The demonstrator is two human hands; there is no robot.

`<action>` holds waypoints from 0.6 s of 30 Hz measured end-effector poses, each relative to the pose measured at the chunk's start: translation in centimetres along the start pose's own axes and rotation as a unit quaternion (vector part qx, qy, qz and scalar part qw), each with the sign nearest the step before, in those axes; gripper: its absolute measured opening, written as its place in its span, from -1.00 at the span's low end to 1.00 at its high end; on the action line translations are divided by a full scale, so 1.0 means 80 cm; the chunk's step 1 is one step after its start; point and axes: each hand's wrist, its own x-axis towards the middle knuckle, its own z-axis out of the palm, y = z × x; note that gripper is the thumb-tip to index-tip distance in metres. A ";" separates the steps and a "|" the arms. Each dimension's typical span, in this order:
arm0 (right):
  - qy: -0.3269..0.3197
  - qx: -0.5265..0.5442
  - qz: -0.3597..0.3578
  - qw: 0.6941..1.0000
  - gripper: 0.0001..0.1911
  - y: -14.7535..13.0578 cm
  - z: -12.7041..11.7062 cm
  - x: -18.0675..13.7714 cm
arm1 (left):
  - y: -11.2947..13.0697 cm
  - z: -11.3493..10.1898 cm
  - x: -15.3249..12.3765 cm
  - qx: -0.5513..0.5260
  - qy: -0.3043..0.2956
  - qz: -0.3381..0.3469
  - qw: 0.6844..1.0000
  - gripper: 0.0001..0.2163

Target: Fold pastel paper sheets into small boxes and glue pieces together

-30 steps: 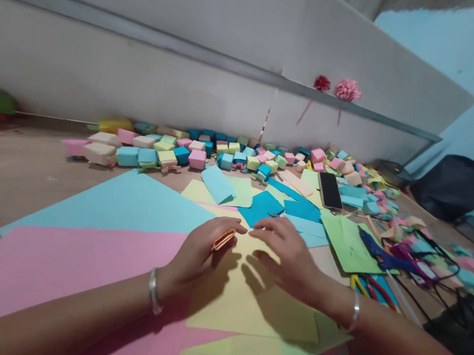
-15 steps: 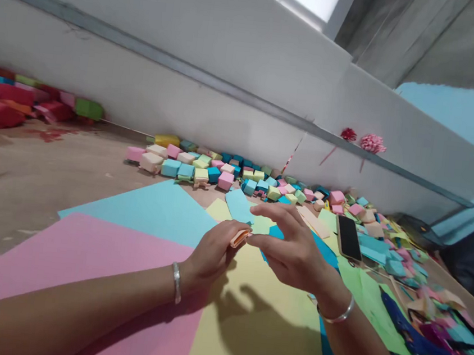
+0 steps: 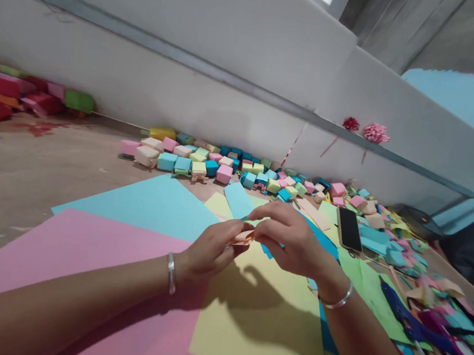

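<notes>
My left hand [image 3: 211, 249] and my right hand [image 3: 290, 238] meet above the paper sheets, both pinching a small folded peach paper piece [image 3: 244, 237] between their fingertips. The fingers of both hands are closed on it. Each wrist wears a silver bangle. Under the hands lie a yellow sheet [image 3: 264, 321], a large pink sheet [image 3: 80, 257] and a light blue sheet [image 3: 149, 202].
A row of small coloured paper boxes [image 3: 221, 167] runs along the wall. A phone [image 3: 349, 229] lies on green paper to the right. A blue glue gun [image 3: 403, 322], cables and paper scraps crowd the right side. Red and green items [image 3: 12, 94] sit far left.
My right hand lifted off the yellow sheet and came to the peach piece held in my left hand; both now pinch it. The view swung up and left.
</notes>
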 end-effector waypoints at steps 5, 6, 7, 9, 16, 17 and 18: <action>0.023 0.070 0.037 0.997 -0.91 0.010 -0.010 -0.003 | -0.002 -0.004 0.000 -0.071 -0.033 0.018 0.997 -0.81; 0.025 0.086 0.036 0.995 -0.93 0.012 -0.009 -0.003 | -0.002 -0.003 0.000 -0.096 -0.037 0.020 0.994 -0.79; 0.028 0.102 0.030 0.994 -0.95 0.013 -0.008 -0.003 | -0.002 -0.002 0.000 -0.117 -0.039 0.019 0.992 -0.78; 0.035 0.131 0.018 0.991 -0.94 0.016 -0.005 -0.003 | -0.001 -0.001 -0.001 -0.142 -0.042 0.005 0.989 -0.77; 0.036 0.154 0.026 0.987 -0.89 0.016 -0.006 -0.005 | 0.012 -0.004 0.000 -0.185 -0.076 -0.036 0.979 -0.72; 0.039 0.159 0.031 0.986 -0.90 0.015 -0.007 -0.005 | 0.014 -0.005 0.000 -0.199 -0.086 -0.044 0.975 -0.72; 0.041 0.166 0.037 0.985 -0.90 0.014 -0.007 -0.005 | 0.015 -0.005 0.000 -0.214 -0.093 -0.051 0.971 -0.71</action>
